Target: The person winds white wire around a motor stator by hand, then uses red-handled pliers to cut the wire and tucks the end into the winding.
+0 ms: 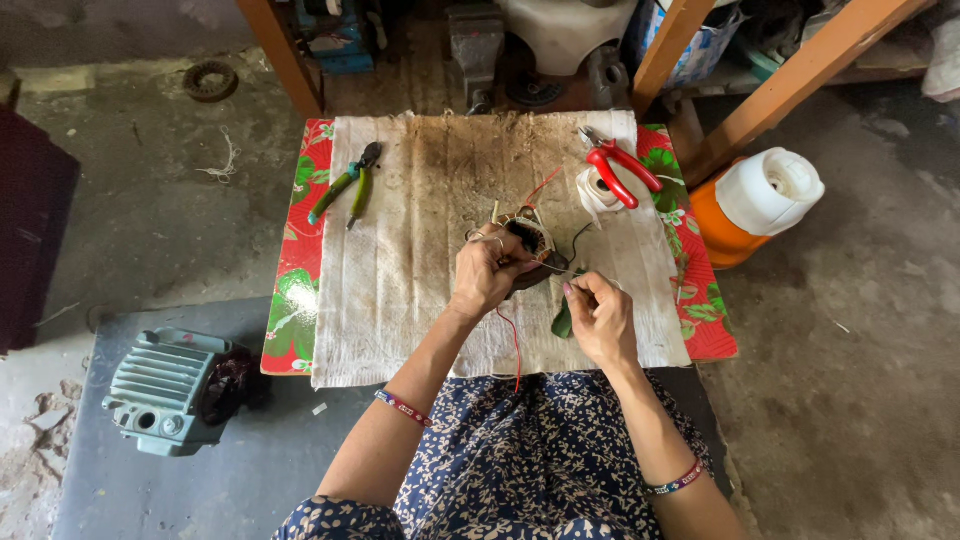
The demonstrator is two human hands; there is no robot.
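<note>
On the counter (pixel 690 300), over a stained white cloth (pixel 400 280), the left hand (pixel 485 275) grips a small wound coil (pixel 528 240) with fingers curled around it. The right hand (pixel 598 315) pinches a thin wire (pixel 548 266) at the coil's edge. To do this well, I judge the coil should be held steady and the wire kept taut and fed slowly. Green pliers (pixel 345 185) lie well to the left; red pliers (pixel 622 168) rest near a tape roll (pixel 598 190).
</note>
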